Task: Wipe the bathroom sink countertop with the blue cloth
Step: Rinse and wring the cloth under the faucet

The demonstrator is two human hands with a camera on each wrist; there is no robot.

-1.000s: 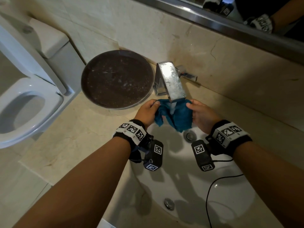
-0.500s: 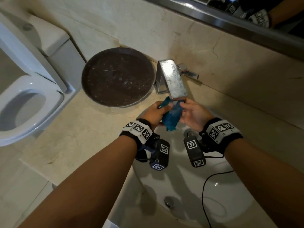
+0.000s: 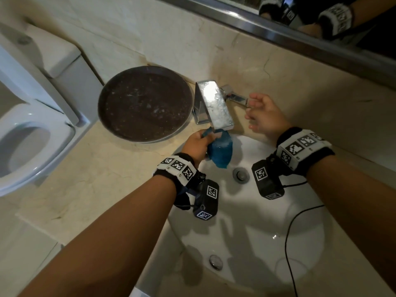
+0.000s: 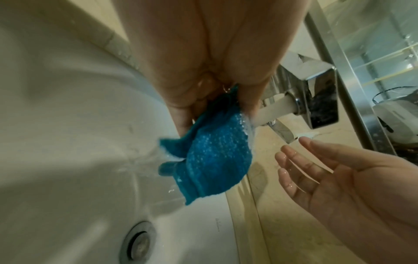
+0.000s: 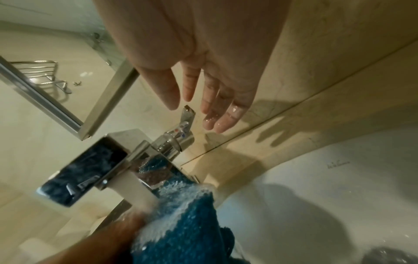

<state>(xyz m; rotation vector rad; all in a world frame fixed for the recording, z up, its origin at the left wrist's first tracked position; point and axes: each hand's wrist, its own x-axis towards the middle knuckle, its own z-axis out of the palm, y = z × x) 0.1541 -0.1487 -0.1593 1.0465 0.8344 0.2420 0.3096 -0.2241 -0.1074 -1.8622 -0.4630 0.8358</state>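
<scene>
**One Cloth, One Tap, Two Hands at the Basin**

Under the spout of the single chrome faucet point(image 3: 214, 103), one blue cloth point(image 3: 220, 151) hangs bunched over the white sink point(image 3: 257, 232). Its upper edge is pinched in the curled fingers of the left hand point(image 3: 196, 146), and the rest droops down toward the bowl. The cloth is a deep teal-blue with a nubby, knitted weave; in the left wrist view it is soaked, beaded with droplets, and a white stream from the spout breaks over its top and runs off its lower corner into the basin.

Of the two hands, only the left holds anything. The right hand point(image 3: 263, 114) is spread loosely with wet, straight fingers, holding nothing, and sits just beside the one faucet lever point(image 3: 235, 97); the pictures do not settle whether the fingertips touch it.

Two metal fittings show in the bowl: a drain point(image 3: 241, 175) near the cloth and a second round fitting point(image 3: 216, 262) on the near wall. One round dark tray point(image 3: 145, 103) stands on the beige marble surface point(image 3: 96, 189) left of the faucet, its rim close to the faucet base. One white toilet point(image 3: 27, 136) sits at the far left, and one mirror point(image 3: 321, 18) runs along the top.
</scene>
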